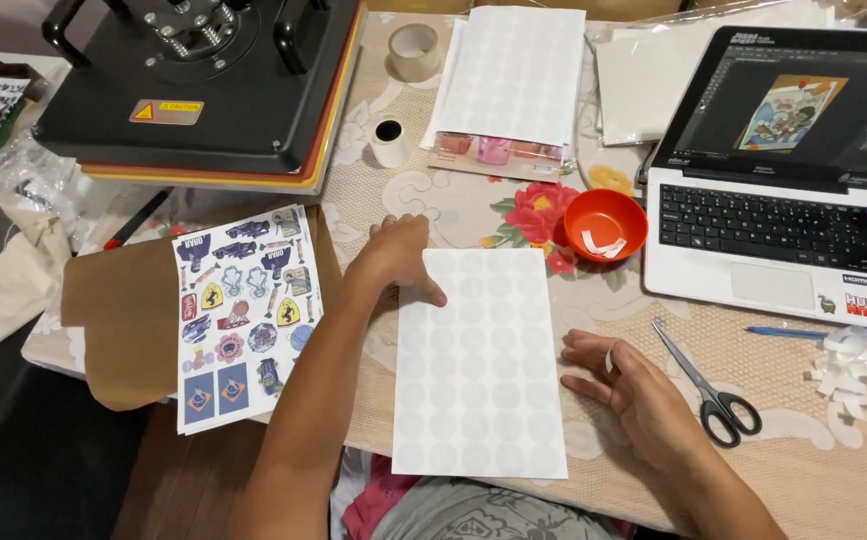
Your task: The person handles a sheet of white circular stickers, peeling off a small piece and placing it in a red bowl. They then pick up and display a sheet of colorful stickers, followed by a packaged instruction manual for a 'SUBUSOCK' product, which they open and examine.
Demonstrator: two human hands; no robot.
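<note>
The left hand (400, 255), fingers loosely spread, presses flat on the top-left corner of a white sheet (478, 365) of round blank stickers lying at table centre. The right hand (633, 390), half open at the sheet's 3 o'clock edge, pinches a small white strip (610, 357) between its fingers, just clear of the paper. Scissors (705, 385) lie shut beside that hand, at its 2 o'clock. An orange bowl (605, 224) holding paper scraps sits at 1 o'clock of the sheet, a laptop (773, 230) beyond it. A printed sticker sheet (245, 312) lies at 9 o'clock on brown paper (123, 320); a heat press (203, 85) stands at 11 o'clock, its top cut off. White trimmings (858, 368) pile at the far right edge.
</note>
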